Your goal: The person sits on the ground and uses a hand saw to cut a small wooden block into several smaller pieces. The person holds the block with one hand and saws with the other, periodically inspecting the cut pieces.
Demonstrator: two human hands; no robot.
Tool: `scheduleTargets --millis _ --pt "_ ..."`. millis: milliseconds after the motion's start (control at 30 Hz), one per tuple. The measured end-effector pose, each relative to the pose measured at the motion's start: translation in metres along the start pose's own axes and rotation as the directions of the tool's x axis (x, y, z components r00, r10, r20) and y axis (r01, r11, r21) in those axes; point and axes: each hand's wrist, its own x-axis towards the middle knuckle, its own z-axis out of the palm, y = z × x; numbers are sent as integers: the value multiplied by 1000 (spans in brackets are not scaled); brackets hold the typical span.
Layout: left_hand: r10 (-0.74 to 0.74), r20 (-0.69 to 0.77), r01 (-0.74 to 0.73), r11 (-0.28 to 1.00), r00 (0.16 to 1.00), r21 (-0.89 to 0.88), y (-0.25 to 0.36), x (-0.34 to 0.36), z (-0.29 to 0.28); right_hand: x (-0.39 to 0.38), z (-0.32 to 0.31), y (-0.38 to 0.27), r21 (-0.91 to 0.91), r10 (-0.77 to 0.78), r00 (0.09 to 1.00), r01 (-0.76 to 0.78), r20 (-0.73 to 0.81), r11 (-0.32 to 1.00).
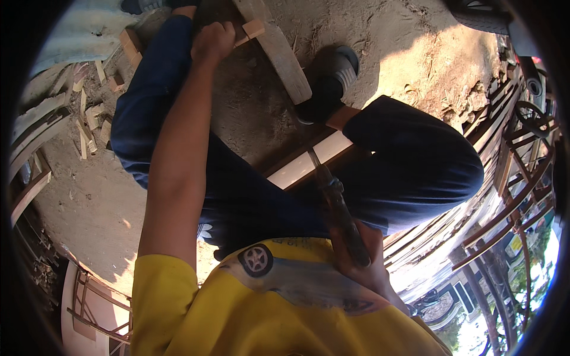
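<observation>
Gripping a dark-handled blade (338, 207), the right hand (368, 264) closes round its handle near the yellow shirt (267, 320). Farther out, the left hand (212, 41) pinches a small wooden block (249, 31) against a plank (279, 50) on the dirt ground (404, 53).

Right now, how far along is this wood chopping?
Done: cut wood scraps lie on the dirt at the left. In hand: the left hand steadies a small wood block on a plank; the right hand grips a long blade. Left: that block looks uncut.
</observation>
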Motion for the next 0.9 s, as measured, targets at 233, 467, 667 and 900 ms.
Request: scheduleTargets --millis 233,467,667,900 --pt "137 -70 -129 986 988 104 -31 27 35 42 6 -12 123 49 992 -63 117 990" --pt "-58 -22 58 998 998 -34 -2 3 -3 4 -10 -6 176 35 998 -43 44 983" --pt "78 8 -78 997 997 29 -9 4 11 14 13 3 170 -51 998 59 -46 984" --pt "43 2 -43 998 999 47 2 -7 4 17 21 8 229 -75 997 67 24 971"
